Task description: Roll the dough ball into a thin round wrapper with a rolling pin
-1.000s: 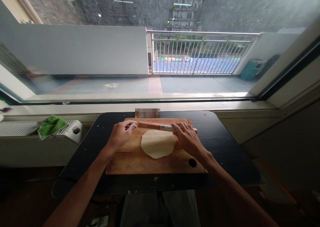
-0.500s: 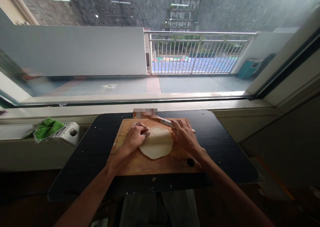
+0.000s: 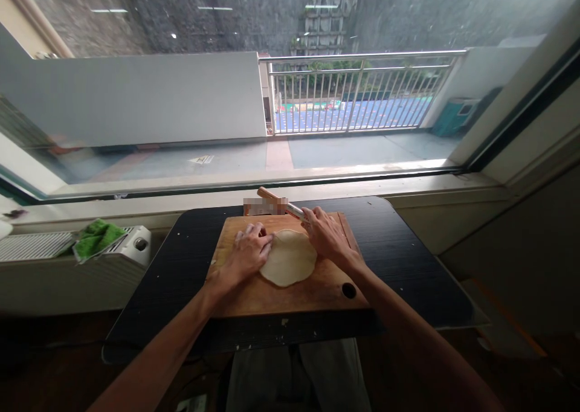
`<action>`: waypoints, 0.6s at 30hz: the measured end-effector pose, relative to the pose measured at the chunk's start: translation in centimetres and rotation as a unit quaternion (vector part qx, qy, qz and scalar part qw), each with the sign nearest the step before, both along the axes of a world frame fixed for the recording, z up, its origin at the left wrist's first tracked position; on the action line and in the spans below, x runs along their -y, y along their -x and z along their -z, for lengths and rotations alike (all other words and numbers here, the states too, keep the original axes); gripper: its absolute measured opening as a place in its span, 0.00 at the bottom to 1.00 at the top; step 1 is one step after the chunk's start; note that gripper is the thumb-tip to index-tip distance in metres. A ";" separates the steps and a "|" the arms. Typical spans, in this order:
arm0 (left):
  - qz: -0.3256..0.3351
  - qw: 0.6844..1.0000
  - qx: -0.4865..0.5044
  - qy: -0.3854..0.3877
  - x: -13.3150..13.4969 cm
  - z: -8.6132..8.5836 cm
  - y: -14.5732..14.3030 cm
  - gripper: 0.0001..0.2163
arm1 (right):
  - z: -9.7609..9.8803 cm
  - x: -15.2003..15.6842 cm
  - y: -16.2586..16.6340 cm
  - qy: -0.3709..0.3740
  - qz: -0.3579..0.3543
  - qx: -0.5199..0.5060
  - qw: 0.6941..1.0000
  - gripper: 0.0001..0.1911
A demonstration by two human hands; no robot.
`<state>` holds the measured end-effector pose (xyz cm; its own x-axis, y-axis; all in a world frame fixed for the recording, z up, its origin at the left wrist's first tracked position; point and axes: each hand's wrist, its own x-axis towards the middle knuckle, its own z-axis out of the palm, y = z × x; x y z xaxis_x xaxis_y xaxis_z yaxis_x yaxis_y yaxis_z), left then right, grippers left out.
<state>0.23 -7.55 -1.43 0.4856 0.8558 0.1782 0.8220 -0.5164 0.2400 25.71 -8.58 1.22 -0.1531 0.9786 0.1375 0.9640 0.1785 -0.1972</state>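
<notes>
A flat round of pale dough point(image 3: 290, 257) lies on a wooden cutting board point(image 3: 281, 294) on a black table point(image 3: 181, 267). My left hand point(image 3: 249, 252) rests on the board with its fingertips pinching the dough's left edge. My right hand point(image 3: 327, 235) is closed around a wooden rolling pin point(image 3: 274, 199) and holds it tilted, its far end raised toward the window, above the board's far edge.
A white radiator point(image 3: 67, 249) with a green cloth point(image 3: 96, 237) on it stands to the left. A wide window and its sill point(image 3: 272, 188) run behind the table. The board has a round hole point(image 3: 348, 290) near its right front corner.
My left hand let go of the rolling pin and moved onto the dough's left edge. My right hand lifted the pin off the dough and swung it toward the window.
</notes>
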 end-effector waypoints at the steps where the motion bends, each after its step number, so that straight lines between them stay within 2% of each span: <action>1: 0.004 1.000 0.023 0.013 -0.4 0.1 0.3 0.15 | 0.0 0.1 -0.2 -0.007 -0.001 -0.001 1.000 0.20; 5: -0.005 0.989 0.131 0.061 -2.1 0.3 1.0 0.17 | 0.3 0.1 -1.1 -0.015 0.004 -0.031 0.999 0.16; 10: -0.032 0.984 0.134 0.109 -3.3 -0.4 0.1 0.11 | 0.6 -1.1 -1.9 0.047 0.002 -0.124 0.991 0.03; 14: -0.058 0.982 0.110 0.145 -3.7 -0.4 -0.9 0.09 | 0.6 -1.9 -1.8 0.068 -0.002 -0.184 0.981 0.07; 18: -0.071 0.981 0.116 0.141 -3.7 0.0 -1.5 0.11 | 0.5 -2.0 -1.7 0.081 -0.009 -0.185 0.979 0.08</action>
